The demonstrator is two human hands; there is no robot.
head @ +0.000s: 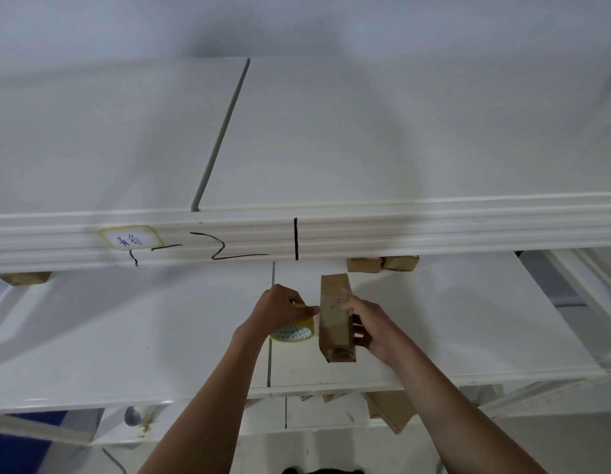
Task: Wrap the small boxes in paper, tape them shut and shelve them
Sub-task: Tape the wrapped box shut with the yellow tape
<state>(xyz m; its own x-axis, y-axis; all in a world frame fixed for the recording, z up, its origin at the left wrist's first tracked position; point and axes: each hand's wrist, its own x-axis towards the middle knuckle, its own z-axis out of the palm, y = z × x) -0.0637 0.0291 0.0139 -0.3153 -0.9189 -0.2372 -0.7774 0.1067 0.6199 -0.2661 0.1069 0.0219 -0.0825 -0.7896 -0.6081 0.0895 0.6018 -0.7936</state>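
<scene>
Both hands are raised over the middle shelf (126, 340) of a white shelving unit. The right hand (369, 328) is clamped around a long brown paper-wrapped box (335, 316), thumb on its top face and fingers curled under its right side, holding it lengthwise and clear of the shelf board. The left hand (280, 307) grips a roll of yellowish tape (295, 331), its thumb and forefinger pinched together right at the left edge of the box; whether a strip of tape runs between roll and box is hard to make out.

Above them, the top shelf (365, 131) is a broad white board with a grey seam running down it. Its ribbed front rail (434, 227) carries a small white label (130, 238) with handwriting, plus black marker strokes, including a short vertical line.

At the back of the middle shelf, just under that rail, sit two wrapped brown boxes (382, 263) side by side, and another brown parcel (23, 278) peeks out at the far left. Below the middle shelf's front edge, brown cardboard pieces (389, 410) lie on a lower level. The wall behind is plain pale grey, and a patch of blue shows low on the left.
</scene>
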